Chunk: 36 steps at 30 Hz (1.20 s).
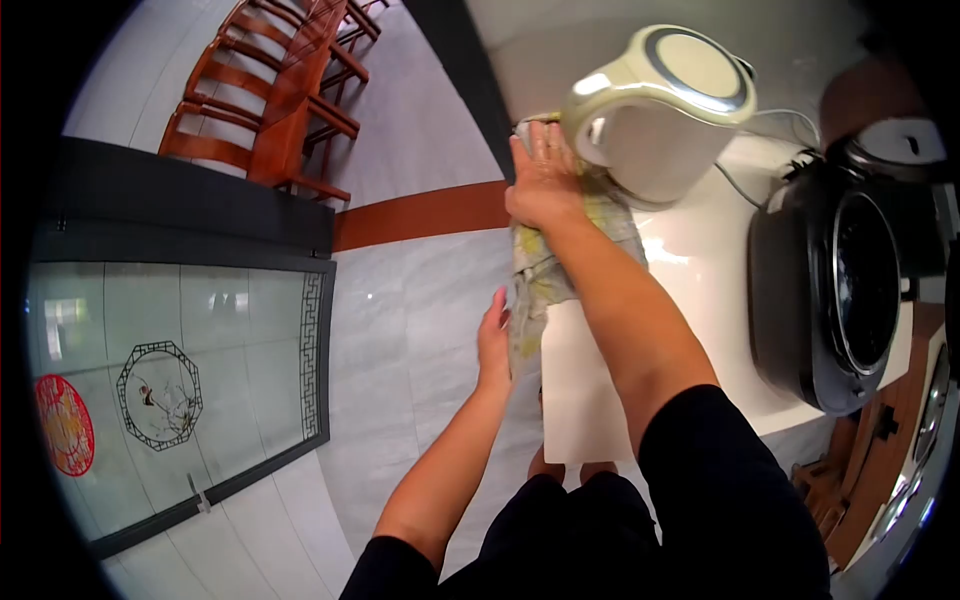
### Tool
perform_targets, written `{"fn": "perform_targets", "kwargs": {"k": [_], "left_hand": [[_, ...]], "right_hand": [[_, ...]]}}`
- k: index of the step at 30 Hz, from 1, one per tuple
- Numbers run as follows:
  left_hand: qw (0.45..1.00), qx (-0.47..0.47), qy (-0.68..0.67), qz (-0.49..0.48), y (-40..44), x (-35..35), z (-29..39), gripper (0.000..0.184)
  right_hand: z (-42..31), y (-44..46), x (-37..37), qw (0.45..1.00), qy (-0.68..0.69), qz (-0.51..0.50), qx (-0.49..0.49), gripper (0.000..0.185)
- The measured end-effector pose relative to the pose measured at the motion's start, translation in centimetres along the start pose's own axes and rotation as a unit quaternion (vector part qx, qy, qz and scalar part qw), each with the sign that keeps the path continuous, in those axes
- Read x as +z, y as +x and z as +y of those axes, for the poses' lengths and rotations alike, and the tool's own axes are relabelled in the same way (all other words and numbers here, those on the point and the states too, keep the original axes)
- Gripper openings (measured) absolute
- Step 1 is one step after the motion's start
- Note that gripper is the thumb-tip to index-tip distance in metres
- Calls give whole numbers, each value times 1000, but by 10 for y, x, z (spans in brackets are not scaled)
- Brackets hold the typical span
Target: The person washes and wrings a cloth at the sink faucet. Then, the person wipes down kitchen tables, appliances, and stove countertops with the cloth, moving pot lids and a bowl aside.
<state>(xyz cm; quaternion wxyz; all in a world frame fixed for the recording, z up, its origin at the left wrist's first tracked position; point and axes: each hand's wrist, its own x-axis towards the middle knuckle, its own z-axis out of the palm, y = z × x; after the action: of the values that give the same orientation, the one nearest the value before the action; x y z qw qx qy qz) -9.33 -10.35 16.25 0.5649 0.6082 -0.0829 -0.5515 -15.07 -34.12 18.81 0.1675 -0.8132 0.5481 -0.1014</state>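
A patterned cloth [540, 275], grey-green with yellow patches, lies along the left edge of the white countertop [590, 390] and partly hangs over it. My right hand [545, 185] rests flat on the far part of the cloth, fingers stretched out, just left of the kettle. Lower down, my left hand [494, 340] is beside the hanging part of the cloth, its fingers extended upward and partly hidden by the cloth's edge; whether it touches the cloth I cannot tell. A cream electric kettle [660, 130] stands upright by my right hand.
A black rice cooker [800, 290] stands on the counter's right side, with a power cord [738, 185] behind it. Left are a glass sliding door [240, 360] with a dark frame and a row of wooden chairs [265, 120]. Tiled floor [400, 310] lies beyond the counter edge.
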Motion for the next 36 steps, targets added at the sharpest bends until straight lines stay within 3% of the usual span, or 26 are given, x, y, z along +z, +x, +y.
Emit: {"fn": "perform_targets", "kwargs": {"k": [2, 4, 6, 9, 13, 15, 17, 18, 21, 25, 31, 36], "left_hand": [[974, 115, 183, 73, -18, -18, -11, 49], [920, 272, 279, 43, -13, -24, 10, 42], [871, 385, 305, 5, -7, -9, 46, 39], [825, 460, 326, -42, 5, 50, 123, 44], [807, 455, 359, -113, 8, 122, 181, 74], [774, 460, 410, -144, 19, 146, 194, 86], [811, 399, 387, -184, 30, 165, 203, 83], [829, 363, 366, -216, 37, 172, 208, 70], [842, 296, 376, -248, 65, 174, 225, 58], [842, 314, 356, -257, 79, 167, 234, 43], [847, 351, 343, -203, 68, 151, 227, 35], [845, 363, 351, -177, 65, 154, 224, 30]], "right_hand": [[19, -12, 26, 994, -19, 73, -80, 77], [33, -42, 29, 982, 8, 105, -158, 73], [34, -109, 19, 979, 10, 114, -167, 68], [43, -226, -5, 988, 14, 88, -129, 73], [94, -311, -51, 999, 9, 31, -9, 88], [122, -301, -57, 995, -17, 79, 53, 91], [141, -267, -54, 987, -21, 125, 101, 89], [154, -247, -51, 982, -12, 162, 101, 85], [174, -181, -61, 972, -31, 182, 145, 78], [197, -134, -62, 980, -41, 173, 93, 67], [211, -93, -73, 978, -6, 202, 44, 57], [213, -84, -55, 952, 39, 274, 129, 56]]}}
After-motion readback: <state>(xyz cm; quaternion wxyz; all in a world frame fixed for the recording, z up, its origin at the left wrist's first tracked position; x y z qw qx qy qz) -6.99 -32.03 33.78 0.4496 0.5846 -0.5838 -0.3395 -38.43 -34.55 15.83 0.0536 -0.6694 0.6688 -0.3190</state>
